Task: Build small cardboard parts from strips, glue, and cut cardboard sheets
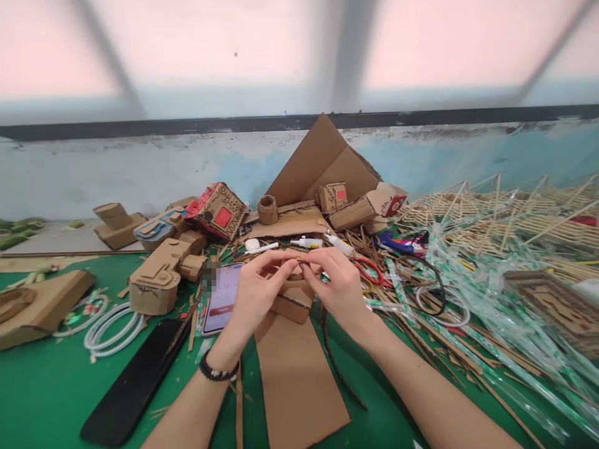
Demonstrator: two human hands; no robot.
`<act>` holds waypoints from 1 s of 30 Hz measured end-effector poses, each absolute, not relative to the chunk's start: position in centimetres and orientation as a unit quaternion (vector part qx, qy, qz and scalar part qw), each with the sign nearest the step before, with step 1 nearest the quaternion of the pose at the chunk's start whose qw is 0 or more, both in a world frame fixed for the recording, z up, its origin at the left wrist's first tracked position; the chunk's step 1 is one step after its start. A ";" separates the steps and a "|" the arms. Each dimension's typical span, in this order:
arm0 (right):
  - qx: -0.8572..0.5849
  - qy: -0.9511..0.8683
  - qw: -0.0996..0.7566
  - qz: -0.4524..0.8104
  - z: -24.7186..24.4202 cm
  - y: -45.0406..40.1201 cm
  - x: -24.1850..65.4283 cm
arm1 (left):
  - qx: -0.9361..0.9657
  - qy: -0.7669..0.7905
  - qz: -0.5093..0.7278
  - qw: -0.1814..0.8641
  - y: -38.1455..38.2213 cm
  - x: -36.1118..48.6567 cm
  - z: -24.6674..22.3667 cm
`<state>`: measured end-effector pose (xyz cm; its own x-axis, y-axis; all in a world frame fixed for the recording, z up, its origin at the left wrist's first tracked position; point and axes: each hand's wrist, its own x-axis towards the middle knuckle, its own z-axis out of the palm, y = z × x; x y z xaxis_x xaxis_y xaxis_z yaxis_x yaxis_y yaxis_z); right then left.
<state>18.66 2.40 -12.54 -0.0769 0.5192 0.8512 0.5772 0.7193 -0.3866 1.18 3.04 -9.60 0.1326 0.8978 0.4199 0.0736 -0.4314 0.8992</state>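
Note:
My left hand (264, 284) and my right hand (340, 288) meet in front of me, thumbs and fingertips pinched together on a small brown cardboard piece (300, 260). My fingers hide most of that piece. Just below them is a small cardboard box (294, 302), partly covered by both hands. It sits at the far end of a long flat cardboard sheet (299, 380) on the green tabletop. A thin dark cord-like strip (337, 365) curves down to the right of the sheet.
Cardboard camera models (156, 274) and a lit phone (223, 299) lie left, near a black slab (135, 380) and coiled white tubing (113, 330). White glue bottles (339, 243) and red-handled scissors (372, 271) lie beyond. Plastic strips (486, 312) and wooden sticks (491, 215) crowd the right.

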 end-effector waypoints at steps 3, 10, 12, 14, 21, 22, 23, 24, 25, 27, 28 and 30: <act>-0.374 -0.734 0.566 -0.030 -12.5 2.3 18.6 | 0.653 0.374 0.540 0.377 3.0 1.1 -9.6; -0.369 -0.734 0.570 -0.037 -12.5 2.4 18.6 | 0.661 0.365 0.539 0.374 3.1 0.9 -9.8; -0.370 -0.735 0.566 -0.043 -12.5 2.4 18.7 | 0.665 0.368 0.537 0.367 3.1 0.8 -9.7; -0.376 -0.738 0.558 -0.050 -12.5 2.3 18.8 | 0.668 0.368 0.535 0.364 3.1 0.8 -9.6; -0.366 -0.761 0.526 -0.102 -12.0 2.1 19.3 | 0.680 0.365 0.531 0.350 3.1 0.6 -9.6; -0.363 -0.763 0.524 -0.109 -11.9 2.1 19.4 | 0.683 0.367 0.530 0.345 3.1 0.6 -9.6; -0.360 -0.766 0.521 -0.114 -11.9 2.1 19.4 | 0.686 0.370 0.528 0.338 3.2 0.6 -9.6; -0.358 -0.768 0.517 -0.120 -11.8 2.2 19.4 | 0.690 0.373 0.525 0.331 3.2 0.6 -9.7; -0.357 -0.770 0.514 -0.125 -11.8 2.2 19.5 | 0.694 0.377 0.522 0.323 3.2 0.6 -9.7; -0.357 -0.771 0.509 -0.136 -11.8 2.2 19.5 | 0.702 0.382 0.515 0.308 3.2 0.6 -9.8; -0.358 -0.771 0.507 -0.140 -11.8 2.2 19.5 | 0.706 0.383 0.513 0.303 3.2 0.7 -9.9; -0.360 -0.773 0.502 -0.147 -11.8 2.3 19.6 | 0.709 0.386 0.510 0.297 3.2 0.7 -9.9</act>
